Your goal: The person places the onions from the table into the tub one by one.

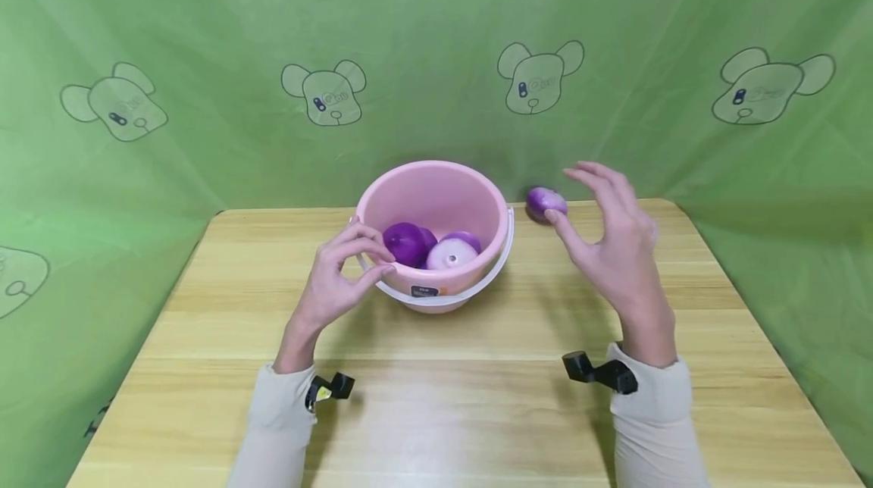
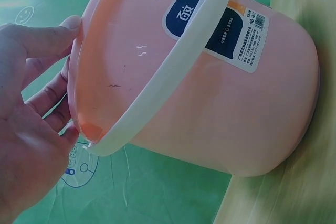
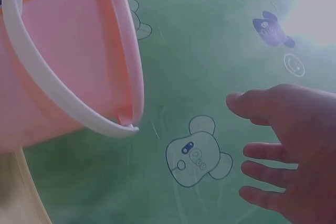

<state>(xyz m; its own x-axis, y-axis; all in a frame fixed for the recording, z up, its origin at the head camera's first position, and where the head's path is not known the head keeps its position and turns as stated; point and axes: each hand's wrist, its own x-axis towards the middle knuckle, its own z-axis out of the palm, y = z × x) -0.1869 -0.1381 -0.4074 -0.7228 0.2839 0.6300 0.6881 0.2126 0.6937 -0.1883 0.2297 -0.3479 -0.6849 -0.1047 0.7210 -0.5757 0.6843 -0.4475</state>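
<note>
A pink bucket with a white handle stands at the back middle of the table, several purple onions inside it. My left hand grips the bucket's left front rim, thumb on the outside. The left wrist view shows those fingers along the rim. Right of the bucket, near the table's back edge, lies one purple-and-white onion. My right hand is just right of this onion, thumb and fingers spread wide, thumb tip overlapping it in the head view. Nothing is between the right fingers in the right wrist view.
The wooden table runs back to a green cloth backdrop printed with mouse heads. Cloth also hangs along both sides. A black wrist camera sits on the right sleeve, another on the left.
</note>
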